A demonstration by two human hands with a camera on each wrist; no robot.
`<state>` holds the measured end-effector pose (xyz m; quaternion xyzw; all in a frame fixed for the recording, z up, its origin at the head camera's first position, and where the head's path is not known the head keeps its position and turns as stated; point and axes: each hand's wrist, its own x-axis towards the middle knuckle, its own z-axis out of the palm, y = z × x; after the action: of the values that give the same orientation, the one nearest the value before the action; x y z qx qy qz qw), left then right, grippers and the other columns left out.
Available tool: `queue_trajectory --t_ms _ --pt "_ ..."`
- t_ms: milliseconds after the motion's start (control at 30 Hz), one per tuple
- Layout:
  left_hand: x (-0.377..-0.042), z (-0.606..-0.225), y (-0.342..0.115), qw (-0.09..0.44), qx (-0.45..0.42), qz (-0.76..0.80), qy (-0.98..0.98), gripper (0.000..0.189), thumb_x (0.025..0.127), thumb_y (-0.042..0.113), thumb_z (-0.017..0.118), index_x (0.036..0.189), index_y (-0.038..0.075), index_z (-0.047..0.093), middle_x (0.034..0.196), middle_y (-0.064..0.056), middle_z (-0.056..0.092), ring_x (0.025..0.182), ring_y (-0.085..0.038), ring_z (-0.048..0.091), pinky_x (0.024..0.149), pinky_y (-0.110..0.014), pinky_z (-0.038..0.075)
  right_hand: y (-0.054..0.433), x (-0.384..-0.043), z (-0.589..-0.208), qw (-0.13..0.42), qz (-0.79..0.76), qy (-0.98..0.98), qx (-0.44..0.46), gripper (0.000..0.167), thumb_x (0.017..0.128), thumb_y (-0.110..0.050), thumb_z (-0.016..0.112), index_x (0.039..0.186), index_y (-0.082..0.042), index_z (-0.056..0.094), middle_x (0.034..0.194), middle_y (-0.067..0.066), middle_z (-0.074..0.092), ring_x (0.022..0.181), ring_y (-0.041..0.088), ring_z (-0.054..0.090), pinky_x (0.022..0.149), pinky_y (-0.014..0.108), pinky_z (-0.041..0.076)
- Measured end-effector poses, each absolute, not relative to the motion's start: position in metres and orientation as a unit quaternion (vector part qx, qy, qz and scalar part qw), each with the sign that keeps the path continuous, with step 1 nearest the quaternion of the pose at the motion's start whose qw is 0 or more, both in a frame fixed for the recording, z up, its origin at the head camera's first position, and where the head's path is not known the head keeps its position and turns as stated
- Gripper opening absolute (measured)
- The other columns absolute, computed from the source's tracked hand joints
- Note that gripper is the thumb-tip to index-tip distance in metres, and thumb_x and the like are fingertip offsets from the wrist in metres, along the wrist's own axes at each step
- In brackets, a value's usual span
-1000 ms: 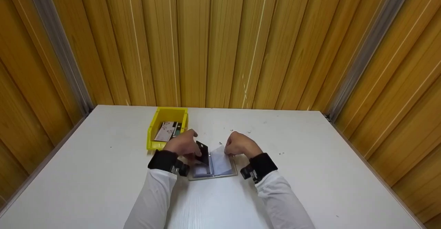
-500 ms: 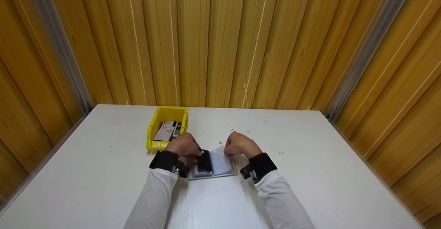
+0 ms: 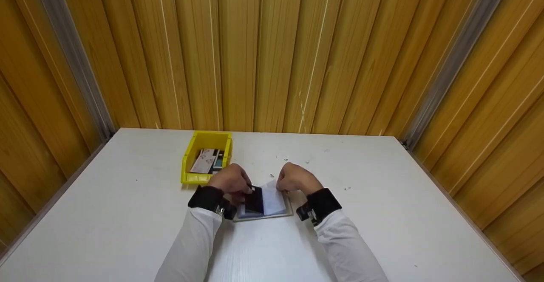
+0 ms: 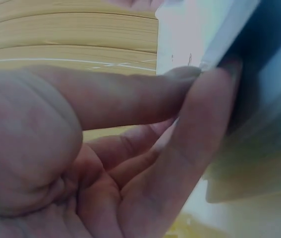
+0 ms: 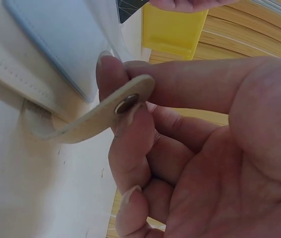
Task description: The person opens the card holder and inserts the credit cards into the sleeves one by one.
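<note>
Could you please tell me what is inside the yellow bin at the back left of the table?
The yellow bin holds several cards, a pale one and darker ones lying flat. Their print is too small to read, and anything beneath them is covered.

Yellow bin [image 3: 207, 154]; black card [image 3: 254, 200]; cream holder [image 5: 11, 74]; white table [image 3: 382, 214].

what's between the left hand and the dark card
Nothing visible: the left hand already pinches the dark card over the open card holder, whose snap strap the right hand pinches aside.
</note>
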<state>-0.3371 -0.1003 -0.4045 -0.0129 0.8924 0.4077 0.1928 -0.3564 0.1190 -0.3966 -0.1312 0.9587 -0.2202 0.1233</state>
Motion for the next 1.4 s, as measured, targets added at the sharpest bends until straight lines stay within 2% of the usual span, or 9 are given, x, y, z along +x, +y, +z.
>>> queue_trajectory --t_ms 333,767,1033,1233,1400 --pt "-0.338 -0.406 -0.097 0.185 -0.010 0.401 0.897 0.017 0.096 0.003 0.079 0.112 0.007 0.083 0.110 -0.015 0.079 0.086 -0.023 0.076 0.078 -0.031 0.066 0.118 -0.356 -0.397 0.122 -0.215 0.960 -0.130 0.010 0.087 -0.005 0.075 0.080 -0.002 0.081 0.069 -0.002 0.064 0.069 0.016 0.056 0.065 0.026 0.043" --pt "-0.337 -0.403 -0.097 0.162 0.004 0.378 0.912 0.016 0.093 0.003 0.081 0.108 0.006 0.085 0.105 -0.013 0.082 0.079 -0.018 0.074 0.074 -0.028 0.062 0.118 -0.357 -0.396 0.119 -0.216 0.959 -0.139 0.008 0.085 -0.005 0.075 0.082 -0.002 0.081 0.075 -0.001 0.062 0.070 0.016 0.052 0.061 0.025 0.040" --pt "-0.335 -0.407 -0.092 0.143 0.018 0.394 0.908 0.018 0.093 0.001 0.081 0.109 0.006 0.085 0.110 -0.015 0.081 0.088 -0.022 0.074 0.078 -0.031 0.064 0.119 -0.359 -0.400 0.124 -0.224 0.958 -0.131 0.008 0.086 -0.006 0.075 0.080 -0.004 0.081 0.073 -0.002 0.063 0.068 0.015 0.052 0.060 0.025 0.040" --pt "-0.335 -0.409 -0.088 0.120 0.026 0.410 0.904 0.021 0.091 0.000 0.083 0.111 0.004 0.085 0.110 -0.017 0.082 0.081 -0.021 0.076 0.072 -0.030 0.065 0.119 -0.358 -0.400 0.124 -0.222 0.958 -0.132 0.008 0.087 -0.007 0.075 0.086 -0.003 0.082 0.077 -0.001 0.066 0.072 0.016 0.056 0.062 0.025 0.042" --pt "-0.335 -0.410 -0.083 0.124 0.020 0.425 0.896 0.020 0.091 0.001 0.083 0.111 0.001 0.083 0.105 -0.018 0.081 0.072 -0.019 0.075 0.069 -0.029 0.065 0.118 -0.357 -0.399 0.125 -0.223 0.958 -0.132 0.008 0.089 -0.008 0.077 0.089 -0.002 0.083 0.081 0.000 0.068 0.076 0.017 0.058 0.065 0.026 0.044"
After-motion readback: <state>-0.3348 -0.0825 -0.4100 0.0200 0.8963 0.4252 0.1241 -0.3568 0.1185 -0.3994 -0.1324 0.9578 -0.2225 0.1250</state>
